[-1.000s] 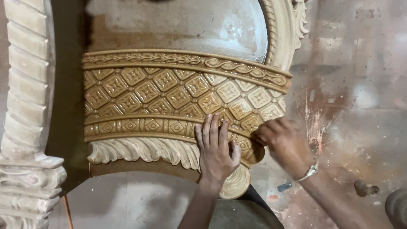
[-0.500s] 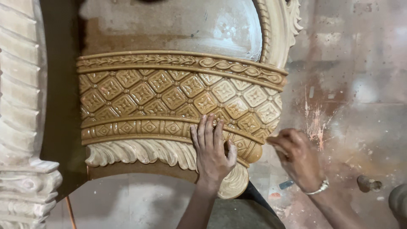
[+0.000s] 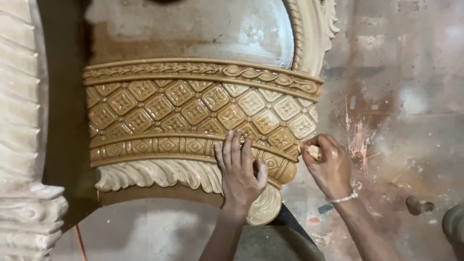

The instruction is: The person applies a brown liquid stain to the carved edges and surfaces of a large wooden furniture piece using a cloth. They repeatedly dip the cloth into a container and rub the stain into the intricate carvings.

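A curved carved wooden panel (image 3: 193,111) fills the middle of the view, stained golden brown, with a diamond lattice, rope bands and a pale leaf border along its lower edge. My left hand (image 3: 240,171) lies flat on the panel's lower right part, fingers spread over the banding and leaves. My right hand (image 3: 327,163) is at the panel's right end, fingers closed around a small tan pad (image 3: 314,152) pressed to the edge. A pale bracelet circles that wrist.
A pale unstained twisted column (image 3: 24,145) stands at the left edge. An arched carved frame (image 3: 309,38) rises behind the panel. The stained, dusty floor (image 3: 401,121) lies to the right, with a small round object (image 3: 418,205) on it.
My right hand drew away from the panel's lower right edge, then came back to its right end, slightly higher. My left hand stayed pressed on the panel.
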